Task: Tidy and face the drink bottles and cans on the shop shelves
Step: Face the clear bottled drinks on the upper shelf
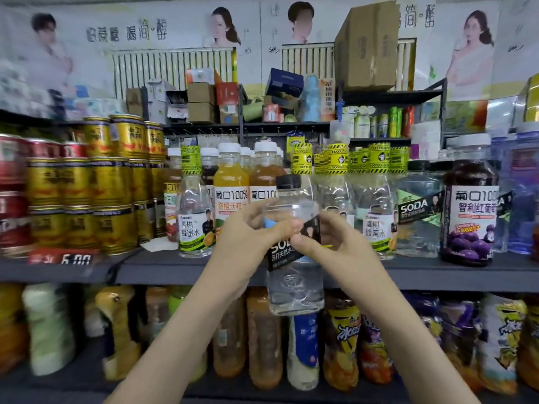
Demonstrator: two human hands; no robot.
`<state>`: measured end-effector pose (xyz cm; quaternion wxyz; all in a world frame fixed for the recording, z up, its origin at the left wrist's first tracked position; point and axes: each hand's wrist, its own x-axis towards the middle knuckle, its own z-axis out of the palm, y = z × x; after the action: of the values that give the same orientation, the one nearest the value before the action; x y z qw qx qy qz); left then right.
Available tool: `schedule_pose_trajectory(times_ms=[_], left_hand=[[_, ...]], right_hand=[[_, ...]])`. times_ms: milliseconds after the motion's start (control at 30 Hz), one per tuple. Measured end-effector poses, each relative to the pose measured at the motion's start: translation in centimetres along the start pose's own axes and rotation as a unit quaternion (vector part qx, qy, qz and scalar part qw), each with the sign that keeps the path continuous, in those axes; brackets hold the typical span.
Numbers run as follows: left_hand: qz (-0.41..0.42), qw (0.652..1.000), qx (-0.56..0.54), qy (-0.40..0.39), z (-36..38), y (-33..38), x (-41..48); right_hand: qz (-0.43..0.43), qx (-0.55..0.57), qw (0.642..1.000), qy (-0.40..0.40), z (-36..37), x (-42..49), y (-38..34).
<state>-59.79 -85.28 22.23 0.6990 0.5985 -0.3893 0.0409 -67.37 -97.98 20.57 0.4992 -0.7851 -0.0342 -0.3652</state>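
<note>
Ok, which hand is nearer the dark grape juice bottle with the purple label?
Right. The right hand grips the clear black-capped soda bottle, left of the dark grape juice bottle; the left hand holds that soda bottle's other side, farther left.

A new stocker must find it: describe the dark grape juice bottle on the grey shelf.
Follow the grey shelf rightwards past the stacked gold cans and yellow-banded clear bottles. Near its right end stands a squat plastic bottle with a white label showing purple grapes. Its near-black juice sets it apart from its clear neighbours.
</note>
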Motion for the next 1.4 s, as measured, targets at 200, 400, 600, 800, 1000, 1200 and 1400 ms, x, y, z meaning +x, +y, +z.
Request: schedule_pose_trajectory(times_ms=[200, 400, 600, 800, 1000, 1200, 1400], left_hand=[[-0.015, 0.997, 0.076, -0.014, -5.3, 0.0, -1.0], [0.059, 0.987, 0.138, 0.049, -8.3, 0.0, -1.7], [0.108, 0.978, 0.171, 0.047, -3.1, -1.5, -0.7], [0.176, 0.961, 0.209, -0.046, 8.9, -1.1, -0.9], [0.208, 0.937, 0.281, -0.02, 21.1, -0.5, 0.6], [0.124, 0.935, 0.329, 0.056, 28.7, -2.1, 2.6], [0.076, 0.909, 0.392, 0.118, 31.9, -3.5, 4.1]], right_hand=[[0.008, 0.109, 0.993, -0.052, 4.7, 0.3, 0.0], [0.021, 0.158, 0.987, 0.003, 7.0, -0.2, -0.6], [0.05, 0.129, 0.985, 0.107, 1.3, -2.4, -0.7], [0.052, 0.04, 0.975, 0.211, -9.2, -6.1, 0.6], [0.011, -0.003, 0.958, 0.287, -20.6, -8.7, 2.2], [-0.026, -0.025, 0.941, 0.336, -28.5, -7.2, 4.2], [-0.023, 0.007, 0.959, 0.284, -30.4, -5.7, 5.8]])
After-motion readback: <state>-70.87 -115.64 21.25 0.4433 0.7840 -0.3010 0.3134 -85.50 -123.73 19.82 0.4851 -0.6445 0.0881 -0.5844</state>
